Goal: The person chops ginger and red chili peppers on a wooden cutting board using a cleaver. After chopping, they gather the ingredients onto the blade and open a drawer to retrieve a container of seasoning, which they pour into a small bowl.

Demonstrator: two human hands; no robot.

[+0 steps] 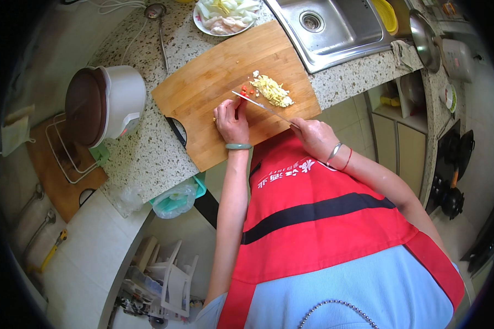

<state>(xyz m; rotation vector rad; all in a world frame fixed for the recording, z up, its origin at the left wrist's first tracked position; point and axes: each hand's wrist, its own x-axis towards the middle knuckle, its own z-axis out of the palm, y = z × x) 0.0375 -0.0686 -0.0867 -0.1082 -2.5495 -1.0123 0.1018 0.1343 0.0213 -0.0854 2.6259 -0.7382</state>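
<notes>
While the right grip [313,136] is closed round the handle of the knife [266,106], the left grip [232,123] is curled on the board [203,82] just beside the tip end of the blade, at the red pepper [242,100]; its tips are partly hidden, so I cannot tell how firmly it pinches. The likeliest mishap is a nick, caused by the left thumb or forefinger straying under the edge, since the pepper left to hold looks short and may be slippery. If it rolled, the blade could skid off its skin toward the left grip. Some red bits lie just past the tip, near the heap of pale mince [273,91]; a wide sweep of the knife might mix the two or scatter them. The board's near side lies about along the edge of the bench [340,90], close to the apron [307,208], so a hard push there, or a body leaning in, could shift the board mid-cut. Farther out, the sink [313,64] sits just beyond the board, and bits pushed that way might drop in. The plate [197,20] of pale slices, near the far side, could be knocked if the board slid outward.
</notes>
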